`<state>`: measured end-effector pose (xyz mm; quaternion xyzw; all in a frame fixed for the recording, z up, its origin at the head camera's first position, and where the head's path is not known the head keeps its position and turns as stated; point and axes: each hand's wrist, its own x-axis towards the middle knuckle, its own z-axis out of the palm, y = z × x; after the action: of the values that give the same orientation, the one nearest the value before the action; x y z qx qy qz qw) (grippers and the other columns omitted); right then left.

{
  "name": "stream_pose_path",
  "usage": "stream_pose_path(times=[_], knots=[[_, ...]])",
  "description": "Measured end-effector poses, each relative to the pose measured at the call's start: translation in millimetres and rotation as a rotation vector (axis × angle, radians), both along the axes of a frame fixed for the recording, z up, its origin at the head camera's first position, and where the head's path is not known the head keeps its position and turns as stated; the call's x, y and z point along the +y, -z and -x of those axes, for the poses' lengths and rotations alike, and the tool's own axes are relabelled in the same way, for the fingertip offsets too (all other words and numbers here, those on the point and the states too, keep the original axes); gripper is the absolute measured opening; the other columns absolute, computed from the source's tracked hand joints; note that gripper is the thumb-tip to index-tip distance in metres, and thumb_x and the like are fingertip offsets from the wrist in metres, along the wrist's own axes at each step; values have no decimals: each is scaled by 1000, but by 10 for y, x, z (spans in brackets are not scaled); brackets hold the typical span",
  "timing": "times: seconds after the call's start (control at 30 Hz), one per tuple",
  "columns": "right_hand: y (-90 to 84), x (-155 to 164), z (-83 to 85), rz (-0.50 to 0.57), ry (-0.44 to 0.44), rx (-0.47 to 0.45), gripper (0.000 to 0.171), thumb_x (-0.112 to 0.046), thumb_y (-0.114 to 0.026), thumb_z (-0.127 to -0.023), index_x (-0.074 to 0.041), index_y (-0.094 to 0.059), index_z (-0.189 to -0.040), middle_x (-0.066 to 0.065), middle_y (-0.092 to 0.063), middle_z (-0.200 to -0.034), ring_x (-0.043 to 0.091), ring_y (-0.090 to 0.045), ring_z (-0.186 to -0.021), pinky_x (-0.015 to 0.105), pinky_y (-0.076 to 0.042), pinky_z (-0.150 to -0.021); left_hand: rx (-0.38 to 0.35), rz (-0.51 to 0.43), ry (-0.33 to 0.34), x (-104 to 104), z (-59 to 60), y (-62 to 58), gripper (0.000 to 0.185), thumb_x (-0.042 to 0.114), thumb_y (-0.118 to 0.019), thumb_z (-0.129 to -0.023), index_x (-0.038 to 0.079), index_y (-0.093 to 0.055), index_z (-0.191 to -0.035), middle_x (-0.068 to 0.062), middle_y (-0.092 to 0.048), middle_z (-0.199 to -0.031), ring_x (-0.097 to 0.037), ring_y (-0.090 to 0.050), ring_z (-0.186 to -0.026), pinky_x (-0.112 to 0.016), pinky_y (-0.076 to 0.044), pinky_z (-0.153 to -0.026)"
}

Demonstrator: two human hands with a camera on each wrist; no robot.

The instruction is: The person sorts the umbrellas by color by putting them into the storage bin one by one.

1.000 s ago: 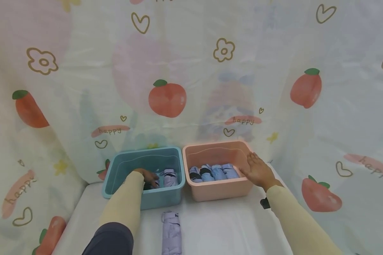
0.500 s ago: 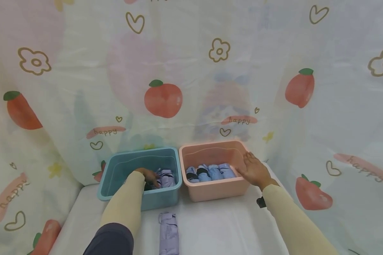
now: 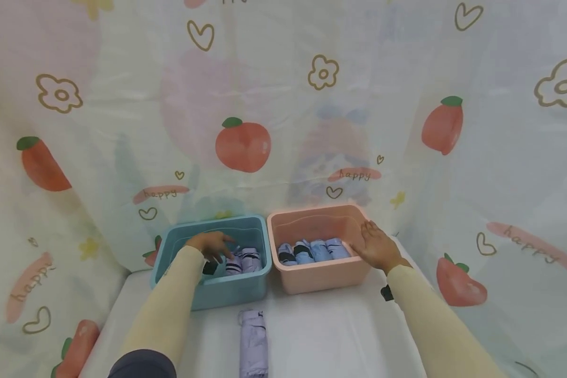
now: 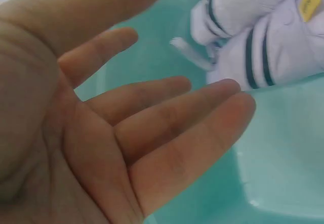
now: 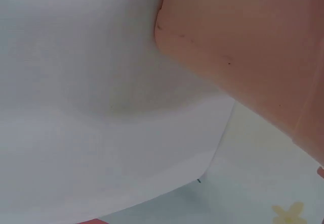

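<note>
My left hand (image 3: 212, 245) hovers over the teal bin (image 3: 231, 291), holding nothing, its fingers spread and slightly bent. In the left wrist view its palm (image 4: 86, 148) shows bare, with two pale lavender folded umbrellas (image 4: 283, 47) with dark stripes just past the fingertips. Those umbrellas (image 3: 250, 260) lie side by side at the bin's right end. My right hand (image 3: 380, 251), fingers straight, lies against the right rim of the pink bin (image 3: 323, 281). Several blue and lavender folded umbrellas (image 3: 320, 251) stand in a row inside it. The right wrist view hides this hand.
Another lavender folded umbrella (image 3: 253, 344) lies lengthwise on the white table (image 3: 321, 336), in front of the teal bin. Behind the bins hangs a printed curtain (image 3: 283, 105) with fruit and hearts. Both bins stand close together near it.
My left hand has let go of a lavender umbrella in the teal bin and lifted up and to the left. The right hand stays at the pink bin's rim.
</note>
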<state>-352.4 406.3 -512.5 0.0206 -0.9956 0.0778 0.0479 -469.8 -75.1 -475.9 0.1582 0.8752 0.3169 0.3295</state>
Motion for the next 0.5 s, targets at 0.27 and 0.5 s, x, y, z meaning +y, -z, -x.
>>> stream_pose_path(times=[0.27, 0.5], knots=[[-13, 6, 77, 10, -41, 26, 102, -73, -24, -93, 12, -22, -148, 27, -16, -156, 42, -9, -144, 51, -11, -115, 146, -42, 51, -61, -271, -321, 65, 23, -70, -92, 8, -42, -148, -22, -52, -136, -36, -63, -105, -44, -56, -76], [14, 29, 25, 5, -45, 3, 96, -66, -27, -97, 15, -18, -148, 28, -14, -156, 43, -8, -144, 53, -9, -114, 383, -280, -98, -169, -700, -210, 58, 34, -73, -89, 15, -54, -141, -12, -63, -123, -23, -68, -92, -37, -57, -71]])
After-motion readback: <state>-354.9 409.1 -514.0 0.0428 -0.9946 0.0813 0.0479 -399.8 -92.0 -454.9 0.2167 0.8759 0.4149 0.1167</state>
